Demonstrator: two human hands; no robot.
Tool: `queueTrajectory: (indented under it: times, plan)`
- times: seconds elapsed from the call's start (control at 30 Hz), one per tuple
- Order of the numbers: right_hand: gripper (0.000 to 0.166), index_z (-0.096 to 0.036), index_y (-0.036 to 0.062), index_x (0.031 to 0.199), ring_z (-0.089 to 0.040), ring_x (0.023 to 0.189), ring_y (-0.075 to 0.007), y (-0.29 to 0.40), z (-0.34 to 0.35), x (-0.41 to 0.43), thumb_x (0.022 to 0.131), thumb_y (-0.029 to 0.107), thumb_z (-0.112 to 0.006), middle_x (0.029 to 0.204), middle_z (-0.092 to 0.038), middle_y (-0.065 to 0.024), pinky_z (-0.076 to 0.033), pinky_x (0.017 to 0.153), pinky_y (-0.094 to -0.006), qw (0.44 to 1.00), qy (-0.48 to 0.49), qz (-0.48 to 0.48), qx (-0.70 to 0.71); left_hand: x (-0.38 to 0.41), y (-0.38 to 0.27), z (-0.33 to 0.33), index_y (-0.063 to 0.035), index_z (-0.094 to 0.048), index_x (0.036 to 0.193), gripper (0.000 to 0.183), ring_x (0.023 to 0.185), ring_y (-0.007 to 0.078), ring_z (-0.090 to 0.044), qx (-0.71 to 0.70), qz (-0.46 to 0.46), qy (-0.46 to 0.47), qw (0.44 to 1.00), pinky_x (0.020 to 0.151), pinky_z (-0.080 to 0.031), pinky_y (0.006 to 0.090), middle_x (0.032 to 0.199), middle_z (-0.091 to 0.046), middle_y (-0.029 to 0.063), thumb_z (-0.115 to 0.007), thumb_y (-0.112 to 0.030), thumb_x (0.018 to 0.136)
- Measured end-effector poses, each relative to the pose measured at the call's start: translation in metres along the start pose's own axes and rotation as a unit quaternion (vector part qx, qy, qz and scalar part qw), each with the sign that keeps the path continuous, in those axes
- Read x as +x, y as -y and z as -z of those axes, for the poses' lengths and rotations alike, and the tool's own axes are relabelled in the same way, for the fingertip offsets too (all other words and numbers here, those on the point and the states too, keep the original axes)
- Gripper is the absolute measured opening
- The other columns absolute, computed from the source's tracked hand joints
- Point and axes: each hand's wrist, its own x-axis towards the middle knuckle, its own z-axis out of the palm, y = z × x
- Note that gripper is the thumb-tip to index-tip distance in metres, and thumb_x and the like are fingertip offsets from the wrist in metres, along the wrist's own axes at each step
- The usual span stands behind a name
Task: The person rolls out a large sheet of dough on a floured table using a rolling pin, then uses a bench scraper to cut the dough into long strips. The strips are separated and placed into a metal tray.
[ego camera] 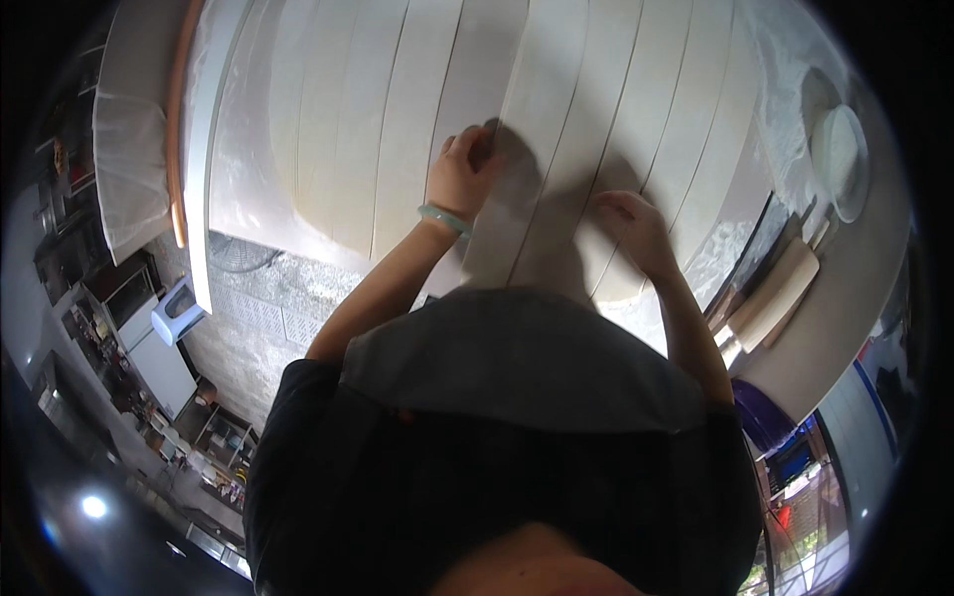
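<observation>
A broad, thin sheet of pale dough [417, 97], cut into long strips, covers the work table before me. My left hand [466, 167], a pale green bangle [445, 219] at its wrist, is curled over a cut strip near the middle; whether its fingertips pinch the dough is hidden. Farther right, my right hand [633, 227] is half curled above other strips, thumb and fingers towards the left; its grip is unclear. Dark shadows of both hands fall across the dough. Below them, the near ends of the strips run under the view of my grey apron [522, 357].
A bowl of white powder [838, 160] stands at the right, with a wooden-looking board or blade [779, 294] nearer me. A purple object [764, 417] lies at the lower right edge. At the left are a long wooden pole [177, 149], a blue stool [179, 309] and a floor fan [240, 252].
</observation>
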Motion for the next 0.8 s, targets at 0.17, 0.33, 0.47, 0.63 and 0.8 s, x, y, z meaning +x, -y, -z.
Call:
queueTrajectory:
  times: [0.17, 0.33, 0.47, 0.63, 0.8]
  plan:
    - [0.019, -0.066, 0.0029, 0.108, -0.064, 0.093, -0.0140, 0.011, -0.039, -0.026, 0.090, 0.004, -0.061, 0.100, -0.067, -0.0086, -0.050, 0.081, -0.0260, 0.996, 0.049, 0.062, -0.046, -0.013, 0.007, -0.027, -0.0101, -0.060, 0.110, 0.030, 0.090, 0.0344, -0.062, 0.070, -0.021, -0.074, 0.995, 0.078, -0.052, 0.0443, 0.106, -0.059, 0.0144, -0.065, -0.018, 0.081]
    - [0.010, -0.065, 0.0088, 0.090, -0.061, 0.081, -0.0242, 0.026, -0.077, -0.062, 0.080, 0.009, -0.062, 0.088, -0.062, -0.0059, -0.050, 0.073, -0.0331, 0.921, 0.148, 0.232, -0.275, -0.072, 0.018, 0.008, -0.0136, -0.061, 0.108, 0.030, 0.098, 0.0321, -0.059, 0.051, -0.112, 0.010, 0.992, 0.081, -0.051, 0.0424, 0.109, -0.057, 0.0133, -0.068, -0.020, 0.080]
    - [0.018, -0.062, 0.0129, 0.093, -0.058, 0.091, -0.0209, 0.001, -0.100, -0.092, 0.075, 0.015, -0.065, 0.095, -0.058, -0.0030, -0.048, 0.080, -0.0340, 0.850, 0.141, 0.321, -0.393, -0.163, 0.030, 0.029, -0.0166, -0.062, 0.108, 0.033, 0.103, 0.0289, -0.054, 0.206, -0.240, 0.128, 0.940, 0.085, -0.048, 0.0399, 0.109, -0.057, 0.0068, -0.071, -0.022, 0.076]
    - [0.014, -0.062, 0.0128, 0.087, -0.058, 0.087, -0.0216, -0.014, -0.107, -0.100, 0.074, 0.015, -0.066, 0.088, -0.058, -0.0039, -0.049, 0.076, -0.0352, 0.820, 0.091, 0.355, -0.440, -0.194, 0.059, 0.012, -0.0139, -0.060, 0.102, 0.030, 0.096, 0.0276, -0.055, 0.209, -0.283, 0.059, 0.934, 0.080, -0.049, 0.0392, 0.106, -0.057, 0.0043, -0.068, -0.013, 0.072]
    - [0.010, -0.063, 0.0057, 0.085, -0.060, 0.075, -0.0216, 0.024, -0.092, -0.097, 0.078, 0.012, -0.065, 0.076, -0.059, -0.0067, -0.050, 0.067, -0.0335, 0.918, 0.099, 0.184, -0.337, -0.203, 0.055, 0.011, -0.0148, -0.062, 0.105, 0.028, 0.103, 0.0269, -0.054, 0.227, -0.233, 0.115, 0.939, 0.084, -0.047, 0.0404, 0.110, -0.057, 0.0052, -0.065, -0.016, 0.077]
